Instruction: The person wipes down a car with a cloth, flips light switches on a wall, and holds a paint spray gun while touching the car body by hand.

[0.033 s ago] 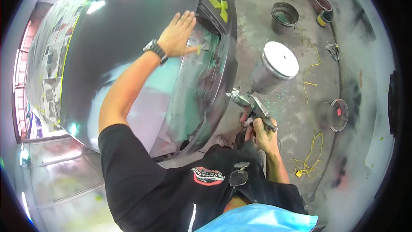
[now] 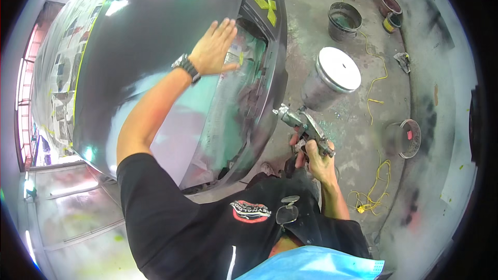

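My left hand [image 2: 213,49], a dark watch [image 2: 187,66] on its wrist, is stretched flat over the front edge of the grey car hood [image 2: 155,36]. Its fingers are apart and hold nothing; whether the palm touches the surface I cannot tell. Beneath my left forearm, the hood has a paler patch [image 2: 171,124]. My right hand [image 2: 317,162] grips a metal spray gun [image 2: 303,124] by its handle, nozzle pointing left toward the car's front. Above the gun sits its silver cup [image 2: 319,91] with a white lid [image 2: 340,69]. The handle is mostly hidden by my fingers.
Newspaper masking [image 2: 59,83] covers the car at the left. On the concrete floor stand a black bucket [image 2: 344,23], smaller pails [image 2: 390,5] and a tub [image 2: 410,140] by the stained wall [image 2: 441,98]. A yellow cord [image 2: 381,192] lies coiled on the right.
My left hand has slid slightly back toward me over the hood's edge. The spray gun in my right hand has hardly moved.
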Demonstrator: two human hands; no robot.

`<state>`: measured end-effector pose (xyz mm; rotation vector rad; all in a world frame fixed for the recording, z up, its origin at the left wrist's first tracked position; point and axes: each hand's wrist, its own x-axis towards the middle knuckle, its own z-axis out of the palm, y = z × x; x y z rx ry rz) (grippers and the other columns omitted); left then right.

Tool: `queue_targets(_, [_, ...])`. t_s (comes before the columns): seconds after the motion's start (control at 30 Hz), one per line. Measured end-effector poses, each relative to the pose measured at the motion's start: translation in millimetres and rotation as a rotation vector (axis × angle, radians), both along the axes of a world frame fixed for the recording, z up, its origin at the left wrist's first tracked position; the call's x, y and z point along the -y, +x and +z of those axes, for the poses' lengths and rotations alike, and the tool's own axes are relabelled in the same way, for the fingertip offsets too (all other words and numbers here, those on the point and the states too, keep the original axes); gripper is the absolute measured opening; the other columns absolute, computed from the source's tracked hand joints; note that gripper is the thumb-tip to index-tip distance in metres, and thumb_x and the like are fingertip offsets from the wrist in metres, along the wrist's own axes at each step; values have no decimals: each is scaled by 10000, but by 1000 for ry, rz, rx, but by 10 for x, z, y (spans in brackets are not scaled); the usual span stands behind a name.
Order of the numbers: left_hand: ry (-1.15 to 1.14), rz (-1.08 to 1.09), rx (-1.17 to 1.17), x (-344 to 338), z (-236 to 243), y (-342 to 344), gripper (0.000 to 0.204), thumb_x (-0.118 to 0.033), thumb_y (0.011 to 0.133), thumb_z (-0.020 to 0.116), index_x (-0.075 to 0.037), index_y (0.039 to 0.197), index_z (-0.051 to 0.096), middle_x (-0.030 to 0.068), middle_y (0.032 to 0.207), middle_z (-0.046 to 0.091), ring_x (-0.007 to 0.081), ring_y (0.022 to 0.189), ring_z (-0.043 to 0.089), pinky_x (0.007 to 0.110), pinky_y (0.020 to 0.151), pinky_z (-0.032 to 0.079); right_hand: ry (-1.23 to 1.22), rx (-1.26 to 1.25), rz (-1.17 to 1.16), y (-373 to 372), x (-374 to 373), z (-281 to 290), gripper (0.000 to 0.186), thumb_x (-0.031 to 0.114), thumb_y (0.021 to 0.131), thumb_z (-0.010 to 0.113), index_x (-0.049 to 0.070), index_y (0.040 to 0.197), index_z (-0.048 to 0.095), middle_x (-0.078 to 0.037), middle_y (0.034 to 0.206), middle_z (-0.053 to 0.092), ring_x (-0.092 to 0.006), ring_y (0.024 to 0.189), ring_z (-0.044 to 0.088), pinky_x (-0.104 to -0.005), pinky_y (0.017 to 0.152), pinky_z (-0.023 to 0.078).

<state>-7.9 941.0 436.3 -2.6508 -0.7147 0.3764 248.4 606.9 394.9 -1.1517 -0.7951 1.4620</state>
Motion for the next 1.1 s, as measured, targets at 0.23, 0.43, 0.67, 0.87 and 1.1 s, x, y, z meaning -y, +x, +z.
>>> queue_targets(0.23, [-246, 58, -68, 1772, 166, -976, 1090, -700, 862, 594, 84, 1557, 292, 226, 1672, 232, 345, 1579, 150, 513, 1280, 97, 48, 51, 39, -399, 17, 262, 521, 511, 1002, 601, 3, 1081, 688, -13, 702, 622, -81, 516, 565, -248, 490, 433])
queue_targets(0.43, [-395, 167, 55, 2844, 57, -1539, 1003, -545, 823, 724, 34, 1551, 349, 227, 1650, 289, 334, 1559, 230, 498, 1282, 129, 38, 105, 87, -645, 125, 371, 496, 492, 1003, 609, 6, 1062, 692, -4, 590, 559, -100, 493, 551, -263, 485, 412])
queue_targets(0.67, [-239, 403, 380, 3429, 88, -1984, 854, -364, 888, 747, -3, 1554, 353, 294, 1631, 264, 465, 1529, 218, 597, 1242, 141, 5, 79, 181, -827, 264, 451, 471, 443, 1019, 620, -14, 1127, 664, -34, 880, 668, -109, 537, 581, -283, 506, 472])
queue_targets(0.87, [43, 627, 252, 2682, 35, -1515, 1164, -614, 868, 681, 123, 1582, 132, 364, 1661, 34, 502, 1559, 19, 650, 1224, 47, 10, 69, 280, -803, 207, 342, 519, 471, 999, 650, -26, 1147, 652, -45, 874, 667, -111, 548, 589, -278, 497, 482])
queue_targets(1.1, [225, 407, 280, 1173, -198, -467, 1176, -757, 879, 548, 149, 1553, 216, 403, 1626, 138, 532, 1542, 83, 630, 1231, 86, 35, 25, 274, -710, 171, 223, 590, 527, 975, 669, -39, 1139, 647, -42, 831, 649, -111, 534, 602, -265, 478, 482])
